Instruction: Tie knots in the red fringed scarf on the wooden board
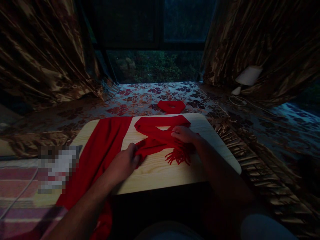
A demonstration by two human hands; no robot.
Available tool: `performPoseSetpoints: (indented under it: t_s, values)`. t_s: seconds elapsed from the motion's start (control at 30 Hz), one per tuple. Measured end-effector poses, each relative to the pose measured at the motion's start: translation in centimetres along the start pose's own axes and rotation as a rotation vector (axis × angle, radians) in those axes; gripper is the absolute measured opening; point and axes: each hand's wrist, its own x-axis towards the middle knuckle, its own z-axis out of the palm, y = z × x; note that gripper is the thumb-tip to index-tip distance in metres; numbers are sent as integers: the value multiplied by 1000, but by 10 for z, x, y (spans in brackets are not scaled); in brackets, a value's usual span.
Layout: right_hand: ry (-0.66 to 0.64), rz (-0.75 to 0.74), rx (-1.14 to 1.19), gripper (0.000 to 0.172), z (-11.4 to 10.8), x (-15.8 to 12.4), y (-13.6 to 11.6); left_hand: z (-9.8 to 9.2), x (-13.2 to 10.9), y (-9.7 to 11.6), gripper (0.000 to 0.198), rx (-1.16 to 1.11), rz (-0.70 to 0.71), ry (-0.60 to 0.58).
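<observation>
A red scarf (163, 121) with a fringed end (178, 155) lies looped and crossed over itself on a pale wooden table (150, 175). My left hand (126, 161) is closed around one folded stretch of it, left of the crossing. On the right, my right hand (185, 134) pinches the scarf just above the fringe. Another length of red cloth (100, 150) hangs across the table's left side and down over the front edge; whether it belongs to the same scarf I cannot tell.
A smaller folded red piece (171, 106) lies beyond the table on a flower-patterned cover (140, 100). At the table's left edge is a blurred-out item (58, 170). A white lamp (250, 75) with a cord stands at the right, near a curtain (232, 40). A window is behind.
</observation>
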Motion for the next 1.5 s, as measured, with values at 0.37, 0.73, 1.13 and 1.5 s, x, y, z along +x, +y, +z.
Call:
performPoseSetpoints:
  t_s: [0.37, 0.73, 1.13, 1.5]
  values:
    - [-37, 19, -240, 67, 5, 24, -20, 14, 11, -9, 60, -191, 148, -106]
    - [-182, 10, -239, 74, 10, 45, -1, -9, 6, 2, 32, -392, 93, -172]
    - [-163, 2, -229, 78, 18, 53, 8, -37, -7, -7, 49, -482, 86, -555]
    - [-208, 20, -264, 81, 12, 51, -2, -55, -8, -29, 41, -568, 370, -683]
